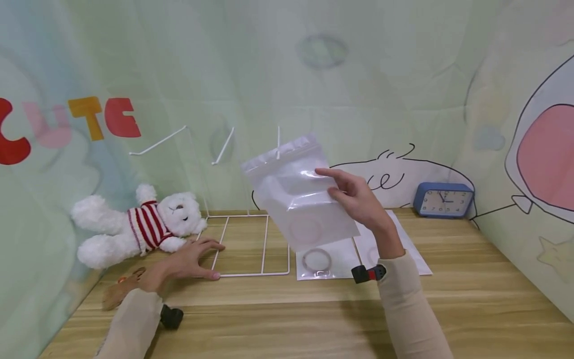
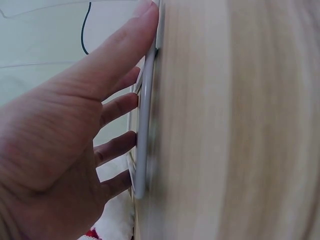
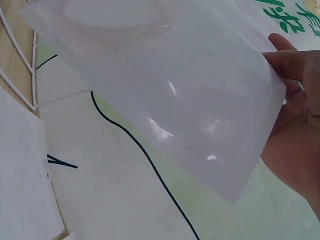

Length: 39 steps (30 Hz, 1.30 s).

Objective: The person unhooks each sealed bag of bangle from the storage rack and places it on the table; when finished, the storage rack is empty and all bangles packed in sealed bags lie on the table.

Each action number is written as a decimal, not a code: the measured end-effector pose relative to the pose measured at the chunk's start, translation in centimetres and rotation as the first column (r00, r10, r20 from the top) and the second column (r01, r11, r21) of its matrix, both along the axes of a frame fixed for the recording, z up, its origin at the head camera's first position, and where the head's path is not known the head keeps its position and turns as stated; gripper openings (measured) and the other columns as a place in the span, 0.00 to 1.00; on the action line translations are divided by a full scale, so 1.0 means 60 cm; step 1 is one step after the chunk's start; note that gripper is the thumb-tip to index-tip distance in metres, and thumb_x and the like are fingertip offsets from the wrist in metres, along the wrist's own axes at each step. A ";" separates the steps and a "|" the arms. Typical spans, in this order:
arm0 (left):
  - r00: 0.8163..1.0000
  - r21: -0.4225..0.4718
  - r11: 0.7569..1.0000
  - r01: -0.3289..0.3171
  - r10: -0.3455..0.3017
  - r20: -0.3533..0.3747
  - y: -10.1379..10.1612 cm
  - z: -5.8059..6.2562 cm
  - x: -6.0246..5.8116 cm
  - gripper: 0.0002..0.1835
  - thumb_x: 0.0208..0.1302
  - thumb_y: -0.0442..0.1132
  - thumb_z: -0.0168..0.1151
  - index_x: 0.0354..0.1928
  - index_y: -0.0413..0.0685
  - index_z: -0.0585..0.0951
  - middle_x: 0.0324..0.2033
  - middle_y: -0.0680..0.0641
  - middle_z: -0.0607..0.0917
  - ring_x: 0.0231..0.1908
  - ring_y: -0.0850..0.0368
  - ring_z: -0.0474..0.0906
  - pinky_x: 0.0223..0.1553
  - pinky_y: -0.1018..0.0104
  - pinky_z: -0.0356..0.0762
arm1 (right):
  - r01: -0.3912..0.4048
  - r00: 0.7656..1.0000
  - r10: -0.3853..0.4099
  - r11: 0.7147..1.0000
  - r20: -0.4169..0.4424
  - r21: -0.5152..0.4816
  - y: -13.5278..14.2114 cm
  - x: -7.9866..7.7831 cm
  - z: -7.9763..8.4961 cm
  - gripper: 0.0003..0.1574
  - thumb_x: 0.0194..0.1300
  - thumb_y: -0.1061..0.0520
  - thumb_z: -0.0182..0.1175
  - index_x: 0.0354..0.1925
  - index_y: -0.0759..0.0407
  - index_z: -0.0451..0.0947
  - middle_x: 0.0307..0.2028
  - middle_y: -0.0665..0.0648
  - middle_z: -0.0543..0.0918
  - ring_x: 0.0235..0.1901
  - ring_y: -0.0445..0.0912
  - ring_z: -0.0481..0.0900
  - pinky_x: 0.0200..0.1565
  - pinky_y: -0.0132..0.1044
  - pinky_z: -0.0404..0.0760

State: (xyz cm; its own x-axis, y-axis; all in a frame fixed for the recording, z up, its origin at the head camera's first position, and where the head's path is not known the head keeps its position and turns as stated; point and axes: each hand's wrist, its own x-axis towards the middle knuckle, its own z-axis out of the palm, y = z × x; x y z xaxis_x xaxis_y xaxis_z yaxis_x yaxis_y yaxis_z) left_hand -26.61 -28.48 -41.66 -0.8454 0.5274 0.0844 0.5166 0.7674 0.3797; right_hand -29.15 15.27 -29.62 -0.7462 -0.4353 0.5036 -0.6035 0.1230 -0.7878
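My right hand [image 1: 354, 197] holds a frosted zip bag [image 1: 298, 192] up above the table, thumb and fingers pinching its right edge. In the right wrist view the bag [image 3: 165, 85] fills the frame, with a ring shape showing faintly through it and my right hand [image 3: 295, 125] at its edge. My left hand [image 1: 193, 259] lies flat on the table with straight fingers resting on the front left corner of a white wire rack [image 1: 264, 244]. The left wrist view shows those fingers [image 2: 120, 107] touching the rack's wire [image 2: 142, 145].
More flat bags [image 1: 327, 262] with a ring inside lie on the wooden table [image 1: 471, 309] under my right arm. A white teddy bear [image 1: 139, 227] in a striped shirt lies at the left. A blue clock [image 1: 441, 199] stands at the back right. Painted walls close in.
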 end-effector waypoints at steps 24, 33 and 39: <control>1.000 -0.001 1.000 0.009 -0.009 -0.020 -0.006 0.007 0.005 0.38 0.52 0.57 0.76 0.61 0.43 0.77 0.61 0.37 0.74 0.59 0.36 0.67 0.55 0.44 0.63 | -0.131 0.989 0.131 0.991 0.073 -0.014 0.021 0.024 0.025 0.27 0.73 0.65 0.55 0.68 0.54 0.73 0.51 0.64 0.82 0.40 0.54 0.83 0.38 0.45 0.85; 1.000 -0.001 1.000 0.018 -0.018 -0.004 -0.002 0.007 -0.001 0.39 0.53 0.57 0.75 0.62 0.43 0.77 0.62 0.37 0.74 0.59 0.36 0.66 0.56 0.42 0.63 | -0.116 0.991 0.117 0.993 0.068 -0.010 0.028 0.031 0.028 0.27 0.73 0.66 0.55 0.67 0.54 0.73 0.52 0.65 0.82 0.40 0.56 0.84 0.38 0.46 0.85; 1.000 0.000 1.000 0.012 -0.012 -0.001 -0.002 0.001 0.000 0.38 0.53 0.57 0.75 0.62 0.44 0.77 0.62 0.37 0.74 0.58 0.36 0.66 0.56 0.41 0.64 | -0.113 0.993 0.113 0.994 0.045 -0.005 0.036 0.038 0.029 0.27 0.72 0.65 0.56 0.67 0.55 0.73 0.51 0.64 0.82 0.39 0.55 0.84 0.37 0.46 0.85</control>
State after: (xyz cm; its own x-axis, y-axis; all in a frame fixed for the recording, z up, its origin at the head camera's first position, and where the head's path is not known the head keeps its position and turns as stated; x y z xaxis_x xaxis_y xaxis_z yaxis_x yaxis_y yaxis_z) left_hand -26.60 -28.59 -41.59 -0.8390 0.5373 0.0855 0.5261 0.7611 0.3793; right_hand -26.86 17.41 -27.90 -0.7144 -0.5167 0.4718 -0.5773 0.0541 -0.8148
